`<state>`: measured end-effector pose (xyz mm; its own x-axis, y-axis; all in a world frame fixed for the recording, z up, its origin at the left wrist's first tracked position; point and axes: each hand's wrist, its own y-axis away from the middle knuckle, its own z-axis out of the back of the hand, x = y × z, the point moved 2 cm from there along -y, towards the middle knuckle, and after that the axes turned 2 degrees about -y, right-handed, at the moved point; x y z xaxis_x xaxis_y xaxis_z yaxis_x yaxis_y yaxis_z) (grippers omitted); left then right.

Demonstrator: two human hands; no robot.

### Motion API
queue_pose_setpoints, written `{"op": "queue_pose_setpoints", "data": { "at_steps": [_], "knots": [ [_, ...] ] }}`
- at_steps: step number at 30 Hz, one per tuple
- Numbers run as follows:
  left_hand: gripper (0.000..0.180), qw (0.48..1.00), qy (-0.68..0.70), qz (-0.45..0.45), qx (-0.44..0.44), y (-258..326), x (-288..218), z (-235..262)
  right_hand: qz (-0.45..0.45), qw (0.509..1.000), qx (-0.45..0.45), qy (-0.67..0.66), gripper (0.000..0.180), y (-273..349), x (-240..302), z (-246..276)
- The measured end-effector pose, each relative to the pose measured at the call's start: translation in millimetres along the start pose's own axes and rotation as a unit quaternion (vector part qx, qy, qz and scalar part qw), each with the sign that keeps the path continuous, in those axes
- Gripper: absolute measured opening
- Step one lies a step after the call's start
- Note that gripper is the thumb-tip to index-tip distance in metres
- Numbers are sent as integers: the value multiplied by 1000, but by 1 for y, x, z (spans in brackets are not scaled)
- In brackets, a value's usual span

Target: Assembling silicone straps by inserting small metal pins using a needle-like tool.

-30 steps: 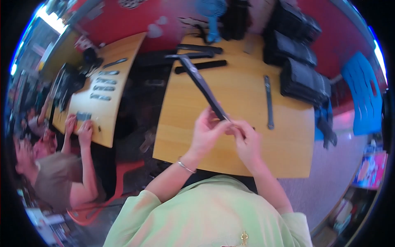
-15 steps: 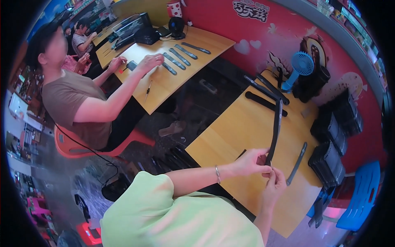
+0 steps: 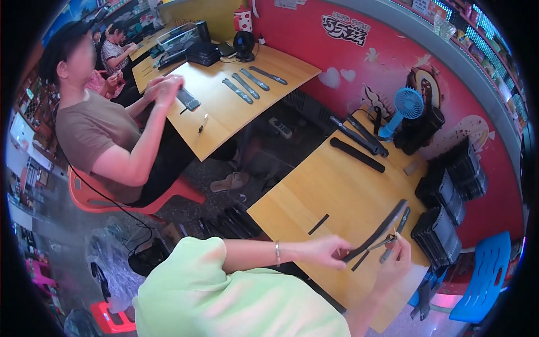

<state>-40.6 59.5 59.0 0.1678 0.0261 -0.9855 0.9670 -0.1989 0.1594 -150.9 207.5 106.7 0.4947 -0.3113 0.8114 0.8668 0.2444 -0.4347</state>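
Note:
My left hand [image 3: 328, 250] is closed on the near end of a long, black, belt-like strap [image 3: 383, 226], which slants up and away over the table. My right hand [image 3: 397, 254] is pinched on a small dark tool with a thin, shiny tip [image 3: 384, 242], just beside the strap; its exact kind is unclear. Behind that hand, a dark grey strap [image 3: 403, 219] lies partly hidden. Two short black strips rest on the wood, one [image 3: 319, 224] left of the held strap and another [image 3: 360, 260] between my hands.
At my table's [image 3: 297, 194] far end lie several black straps [image 3: 357, 154], near a blue fan [image 3: 408, 103]. Stacked black pieces [image 3: 437, 238] stand along the right edge, by a blue chair [image 3: 484, 278]. At another table [image 3: 224, 126] a co-worker [image 3: 98, 121] handles similar straps.
The strap has swung from nearly upright to a low slant. My hands have moved apart, and a thin tool now shows in my right. The co-worker's hands have drawn together toward their body.

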Motion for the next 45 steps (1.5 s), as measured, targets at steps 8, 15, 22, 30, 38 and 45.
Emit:
{"op": "queue_pose_setpoints", "data": {
  "at_steps": [8,15,22,30,38,45],
  "knots": [
    [19,946,290,9,-145,4,14,14,4,970,210,122,22,-2,-33,21],
    [18,941,313,-11,-126,9,30,22,66,936,168,302,29,7,-89,4],
    [21,937,315,6,-151,7,23,20,59,945,155,281,30,8,-112,11],
    [23,950,268,17,-162,-9,2,7,49,978,183,81,39,6,-41,9],
    [21,950,276,88,-119,-24,-3,-16,4,966,159,-202,25,34,-14,-21],
    [16,964,236,106,-59,2,3,-1,-217,914,146,-309,4,17,-35,-43]
  ]
}}
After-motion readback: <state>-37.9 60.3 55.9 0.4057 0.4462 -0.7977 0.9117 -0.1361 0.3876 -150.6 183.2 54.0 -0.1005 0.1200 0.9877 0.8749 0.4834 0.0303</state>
